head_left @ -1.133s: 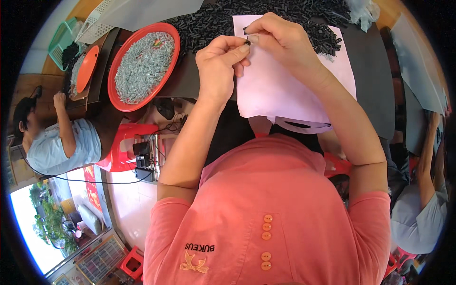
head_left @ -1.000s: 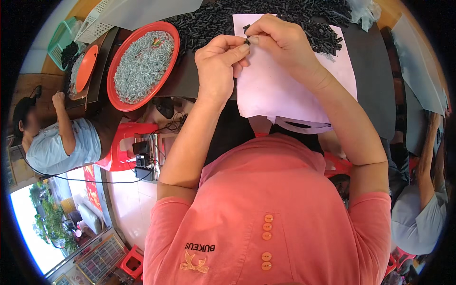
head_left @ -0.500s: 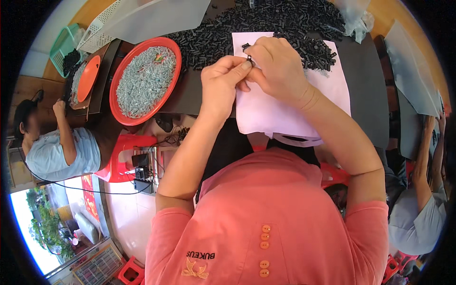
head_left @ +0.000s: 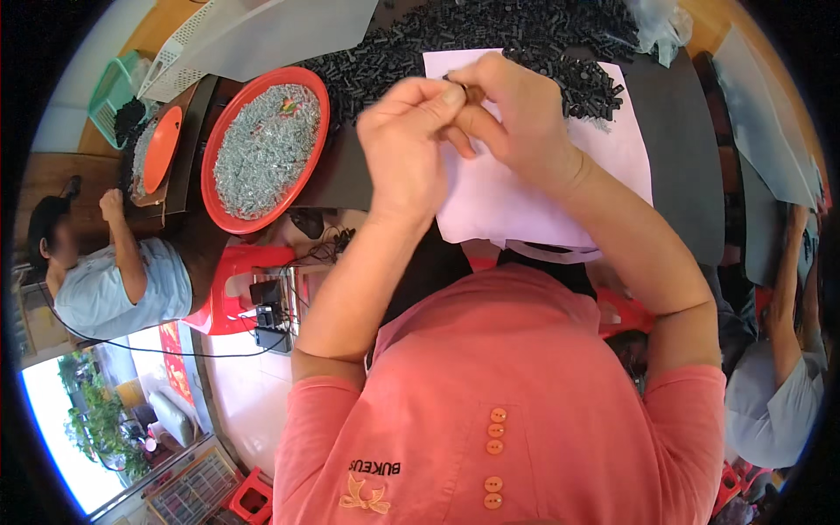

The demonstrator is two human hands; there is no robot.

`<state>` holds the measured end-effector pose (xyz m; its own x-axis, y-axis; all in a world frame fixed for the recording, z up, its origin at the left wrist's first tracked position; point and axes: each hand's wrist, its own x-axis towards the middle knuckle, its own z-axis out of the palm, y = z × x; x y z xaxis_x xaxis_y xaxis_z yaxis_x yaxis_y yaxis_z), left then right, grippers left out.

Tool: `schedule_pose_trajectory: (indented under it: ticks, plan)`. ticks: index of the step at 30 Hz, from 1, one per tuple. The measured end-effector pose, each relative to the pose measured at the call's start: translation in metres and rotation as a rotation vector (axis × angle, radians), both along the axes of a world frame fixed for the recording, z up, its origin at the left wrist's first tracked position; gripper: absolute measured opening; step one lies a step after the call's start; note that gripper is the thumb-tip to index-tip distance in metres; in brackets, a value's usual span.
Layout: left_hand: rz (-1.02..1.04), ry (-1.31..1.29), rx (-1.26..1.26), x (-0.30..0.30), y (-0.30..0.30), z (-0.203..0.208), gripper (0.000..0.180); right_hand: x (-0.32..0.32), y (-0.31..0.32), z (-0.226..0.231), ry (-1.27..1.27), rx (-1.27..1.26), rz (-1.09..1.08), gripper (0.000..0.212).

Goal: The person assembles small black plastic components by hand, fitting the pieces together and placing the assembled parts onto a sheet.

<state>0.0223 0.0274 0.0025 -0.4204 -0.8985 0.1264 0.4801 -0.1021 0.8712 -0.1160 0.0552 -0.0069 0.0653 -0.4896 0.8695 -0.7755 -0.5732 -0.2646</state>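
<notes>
My left hand (head_left: 404, 144) and my right hand (head_left: 523, 122) meet above a pale pink sheet (head_left: 534, 206). Their fingertips close together on a small black part (head_left: 461, 87), mostly hidden by the fingers. Beyond my right hand, a cluster of small black tubular parts (head_left: 582, 87) lies on the sheet's far end, with a few thin silvery pieces (head_left: 599, 124) at its near edge. To the left of my left hand, a round red tray (head_left: 325, 122) holds a heap of small silvery pieces (head_left: 267, 157).
A large heap of black parts (head_left: 499, 24) spreads over the dark table's (head_left: 687, 166) far side. Clear plastic (head_left: 661, 31) lies at its far right. One person (head_left: 122, 280) sits left by a green basket (head_left: 109, 96); another person's arm (head_left: 787, 289) shows at right.
Both hands have shifted slightly away from me, still joined at the fingertips. The black part is more covered now. The person on the left has moved a hand slightly.
</notes>
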Motion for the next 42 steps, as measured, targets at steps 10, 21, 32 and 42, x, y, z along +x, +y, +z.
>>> schedule_pose_trajectory:
  ticks: [10, 21, 32, 42]
  plan:
    - [0.744, -0.867, -0.878, 0.034, -0.112, 0.144, 0.014, -0.034, 0.013, 0.046, -0.76, 0.174, 0.206, 0.028]
    - [0.121, -0.999, -1.409, -0.019, 0.009, -0.024, 0.026, -0.048, 0.014, 0.056, -0.928, 0.155, 0.175, 0.02]
    - [0.132, -1.042, -1.501, -0.032, -0.011, -0.028, 0.024, -0.066, -0.006, 0.062, -1.05, 0.379, 0.14, 0.009]
    - [0.028, -0.992, -1.393, -0.04, -0.038, -0.022, 0.021, -0.086, -0.001, 0.041, -0.998, 0.402, 0.129, 0.005]
